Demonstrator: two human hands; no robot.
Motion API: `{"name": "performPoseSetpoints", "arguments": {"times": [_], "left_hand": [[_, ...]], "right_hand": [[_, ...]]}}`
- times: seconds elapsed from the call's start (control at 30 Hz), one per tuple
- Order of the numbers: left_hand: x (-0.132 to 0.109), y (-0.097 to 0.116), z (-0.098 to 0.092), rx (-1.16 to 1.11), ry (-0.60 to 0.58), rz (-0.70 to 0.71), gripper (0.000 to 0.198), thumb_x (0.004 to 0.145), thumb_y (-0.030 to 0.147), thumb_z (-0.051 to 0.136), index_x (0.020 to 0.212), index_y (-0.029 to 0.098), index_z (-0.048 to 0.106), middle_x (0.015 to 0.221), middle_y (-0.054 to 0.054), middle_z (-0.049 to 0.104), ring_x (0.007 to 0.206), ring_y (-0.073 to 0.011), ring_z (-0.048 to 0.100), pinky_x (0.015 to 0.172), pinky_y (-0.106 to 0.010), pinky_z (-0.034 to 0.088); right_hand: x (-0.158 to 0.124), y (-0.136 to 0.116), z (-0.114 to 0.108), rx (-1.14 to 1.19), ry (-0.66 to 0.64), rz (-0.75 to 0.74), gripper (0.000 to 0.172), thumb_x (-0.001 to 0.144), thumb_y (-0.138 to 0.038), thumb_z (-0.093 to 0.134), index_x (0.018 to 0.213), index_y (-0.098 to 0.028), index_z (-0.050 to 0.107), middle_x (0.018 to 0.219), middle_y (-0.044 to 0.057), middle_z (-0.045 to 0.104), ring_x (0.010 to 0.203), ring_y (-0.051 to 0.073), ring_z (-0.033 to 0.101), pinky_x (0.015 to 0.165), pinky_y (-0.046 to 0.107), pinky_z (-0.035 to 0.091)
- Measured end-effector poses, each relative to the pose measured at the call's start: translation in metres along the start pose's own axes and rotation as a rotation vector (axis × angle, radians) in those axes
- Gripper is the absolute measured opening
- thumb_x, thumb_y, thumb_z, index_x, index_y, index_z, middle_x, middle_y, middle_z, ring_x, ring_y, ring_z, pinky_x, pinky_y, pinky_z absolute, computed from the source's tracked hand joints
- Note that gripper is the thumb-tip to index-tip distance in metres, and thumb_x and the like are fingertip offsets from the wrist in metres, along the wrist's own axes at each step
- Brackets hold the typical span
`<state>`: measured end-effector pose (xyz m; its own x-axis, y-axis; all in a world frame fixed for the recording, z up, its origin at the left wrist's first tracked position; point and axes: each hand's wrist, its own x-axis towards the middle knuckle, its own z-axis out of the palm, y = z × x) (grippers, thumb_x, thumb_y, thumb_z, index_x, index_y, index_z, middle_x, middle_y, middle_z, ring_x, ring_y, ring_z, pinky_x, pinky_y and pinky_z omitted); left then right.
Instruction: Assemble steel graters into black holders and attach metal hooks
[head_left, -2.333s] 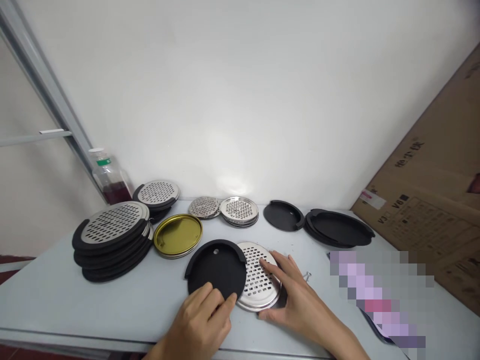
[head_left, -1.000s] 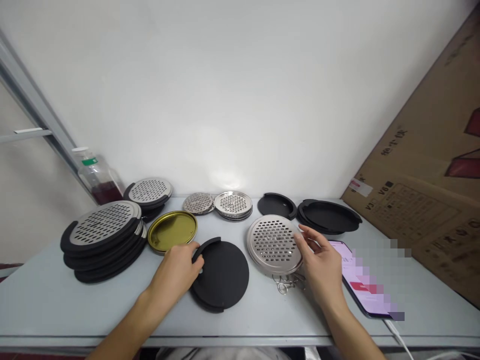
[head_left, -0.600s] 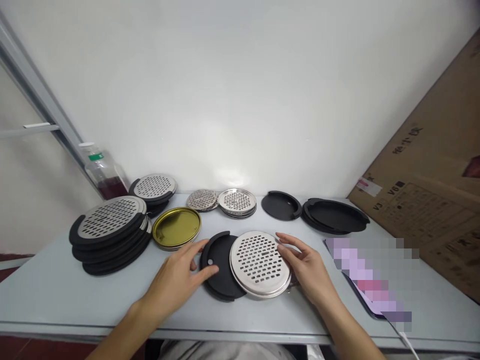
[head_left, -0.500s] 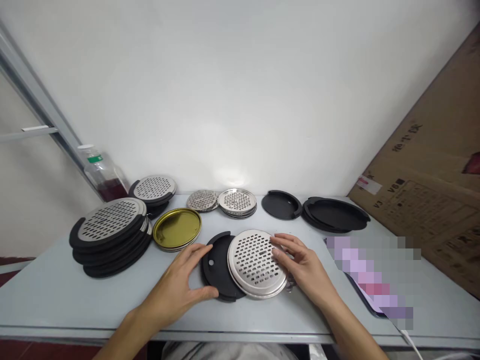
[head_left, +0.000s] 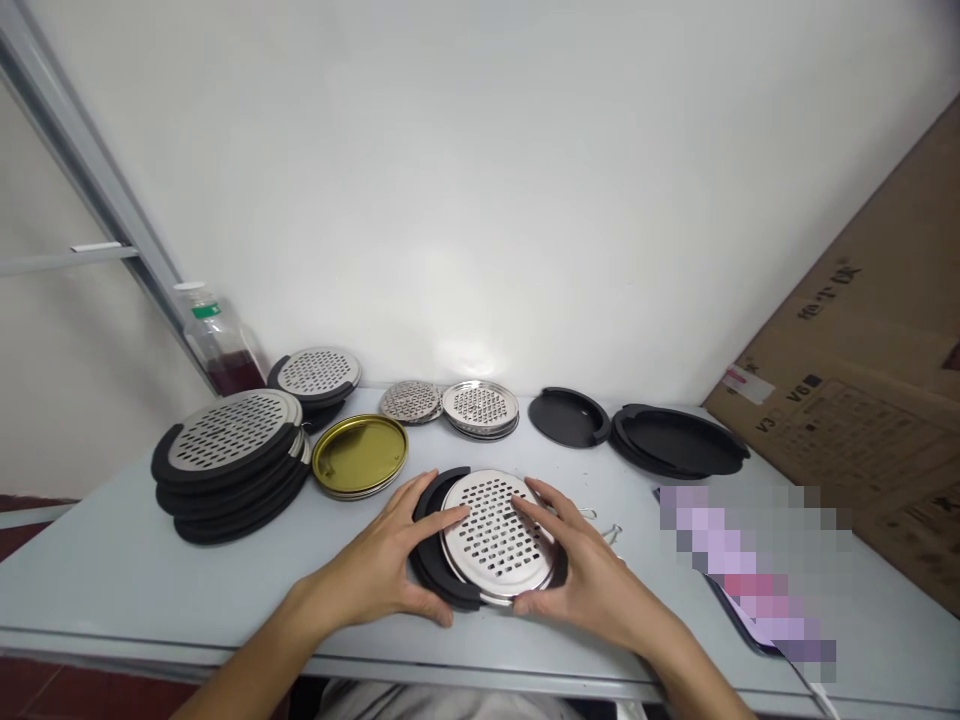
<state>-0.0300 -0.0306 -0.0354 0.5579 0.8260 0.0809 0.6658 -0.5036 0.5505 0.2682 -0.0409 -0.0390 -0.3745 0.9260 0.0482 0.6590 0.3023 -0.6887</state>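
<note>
A round silver metal disc with rows of slots (head_left: 499, 530) lies over a black round base (head_left: 429, 560) on the table in front of me. My left hand (head_left: 394, 550) curves around the left rim of the base, its index finger resting on the disc. On the other side my right hand (head_left: 581, 560) grips the disc's right edge, thumb at the front rim and fingertips on its top. Most of the base is covered by the disc. Beside my right hand lie small bent wire pieces (head_left: 613, 533), partly hidden.
At left stand stacks of slotted discs in black bases (head_left: 232, 500) and a bottle of dark liquid (head_left: 232, 370). Gold lids (head_left: 360, 455), loose discs (head_left: 480, 405) and black bases (head_left: 675, 440) line the back. A pixelated phone (head_left: 720, 570) and cardboard box (head_left: 847, 400) are at right.
The slotted disc has moved left over the black base, covering more of it. Both hands have come closer together, and the left index finger now touches the disc.
</note>
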Motion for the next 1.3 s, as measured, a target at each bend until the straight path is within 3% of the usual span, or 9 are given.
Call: {"name": "performPoseSetpoints", "arguments": {"times": [0.2,0.43,0.6,0.77,0.87,1.03,1.3], "left_hand": [[-0.002,-0.001,0.002,-0.012,0.011,0.006,0.099,0.059,0.05,0.09,0.146,0.039,0.045,0.165,-0.009,0.013,0.149,-0.0415,0.016,0.117,-0.063,0.025],[-0.003,-0.003,-0.003,-0.077,-0.062,-0.074,0.092,0.066,0.054,0.084,0.146,0.044,0.042,0.167,-0.001,0.007,0.151,-0.0394,0.013,0.12,-0.058,0.02],[-0.002,-0.004,-0.002,-0.097,-0.006,-0.07,0.089,0.062,0.052,0.087,0.142,0.041,0.05,0.165,-0.003,0.015,0.149,-0.0403,0.019,0.119,-0.059,0.023],[-0.003,-0.004,0.001,-0.106,0.038,-0.049,0.087,0.059,0.051,0.089,0.137,0.036,0.053,0.163,-0.006,0.02,0.148,-0.0387,0.025,0.119,-0.057,0.026],[-0.003,-0.004,0.001,-0.115,0.05,-0.041,0.087,0.059,0.052,0.089,0.136,0.035,0.054,0.163,-0.007,0.021,0.147,-0.0393,0.026,0.118,-0.058,0.028],[-0.001,-0.003,0.0,-0.105,0.04,-0.044,0.086,0.058,0.052,0.089,0.135,0.034,0.055,0.162,-0.009,0.022,0.147,-0.0394,0.026,0.118,-0.059,0.028],[-0.001,-0.003,0.0,-0.079,0.075,-0.031,0.088,0.054,0.057,0.089,0.13,0.027,0.056,0.159,-0.014,0.029,0.144,-0.0403,0.031,0.116,-0.058,0.031]], "right_hand": [[-0.001,0.0,0.0,-0.066,0.001,-0.037,0.097,0.065,-0.067,0.077,0.148,-0.03,0.042,0.162,0.01,0.022,0.148,0.034,0.022,0.119,0.051,0.029],[-0.002,0.009,-0.005,-0.084,-0.021,-0.063,0.09,0.07,-0.063,0.077,0.147,-0.03,0.044,0.161,0.011,0.026,0.15,0.037,0.017,0.121,0.06,0.018],[0.0,0.008,-0.002,-0.114,0.013,-0.106,0.087,0.069,-0.064,0.077,0.144,-0.03,0.048,0.158,0.011,0.032,0.148,0.039,0.021,0.121,0.063,0.009],[0.0,0.002,0.003,-0.132,0.027,-0.117,0.086,0.069,-0.066,0.076,0.142,-0.029,0.05,0.157,0.012,0.031,0.149,0.041,0.016,0.12,0.065,0.015],[-0.001,0.003,0.0,-0.133,0.006,-0.133,0.086,0.071,-0.063,0.076,0.145,-0.03,0.046,0.159,0.011,0.029,0.15,0.039,0.014,0.12,0.065,0.012],[-0.002,0.011,-0.007,-0.091,-0.012,-0.147,0.083,0.077,-0.052,0.075,0.149,-0.032,0.039,0.161,0.01,0.03,0.15,0.035,0.02,0.12,0.064,0.016],[0.006,0.011,0.008,-0.166,0.118,-0.202,0.09,0.07,-0.065,0.076,0.144,-0.026,0.047,0.15,0.014,0.047,0.143,0.037,0.036,0.121,0.064,0.013]]}}
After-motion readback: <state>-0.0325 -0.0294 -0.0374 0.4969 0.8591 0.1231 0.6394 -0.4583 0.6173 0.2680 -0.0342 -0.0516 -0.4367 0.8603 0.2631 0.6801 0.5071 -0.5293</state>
